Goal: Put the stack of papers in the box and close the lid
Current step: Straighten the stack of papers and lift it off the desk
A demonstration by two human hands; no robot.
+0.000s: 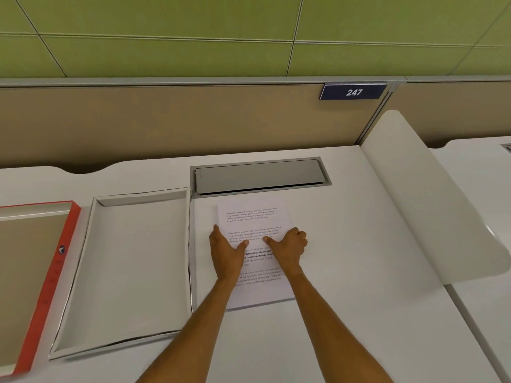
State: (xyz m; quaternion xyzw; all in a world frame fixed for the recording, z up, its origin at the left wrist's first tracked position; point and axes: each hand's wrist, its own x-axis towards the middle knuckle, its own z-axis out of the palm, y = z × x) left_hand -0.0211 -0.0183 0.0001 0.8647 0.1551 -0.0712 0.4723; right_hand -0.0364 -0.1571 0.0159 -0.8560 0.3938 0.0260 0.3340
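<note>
White desk (331, 244) against a tan partition (166, 120), green panelled wall above; one grey cable hatch (260, 176) at 12 o'clock; one numbered plate (354, 92), "247". One stack of papers (254, 217) at desk centre; one open white box (132, 261) at its 9 o'clock, just beside; one red-edged lid (41, 272) further left. Two hands: left hand (225, 251) flat on the stack's left edge, right hand (290, 244) curled at its right edge, thumbs on top; stack not lifted.
</note>
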